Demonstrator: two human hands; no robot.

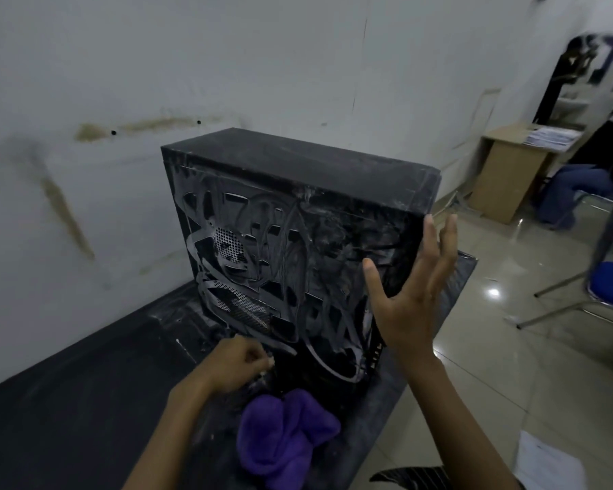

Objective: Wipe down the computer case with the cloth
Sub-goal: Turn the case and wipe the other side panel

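Observation:
A dusty black computer case (291, 221) stands upright on a black table (68, 401) against the wall. Its near side panel has cut-out vents and mesh. My right hand (411, 291) is flat with straight fingers against the case's right front corner. My left hand (238, 362) is curled at the foot of the case; something small and pale shows at its fingertips, too blurred to name. A crumpled purple cloth (284, 436) lies loose on the table just below my left hand, apart from both hands.
The grey stained wall (121, 83) runs behind the case. On the tiled floor to the right stand a blue chair (609, 277) and a cardboard box (510, 171), with a seated person (581, 192) further back. Papers (545, 465) lie at the bottom right.

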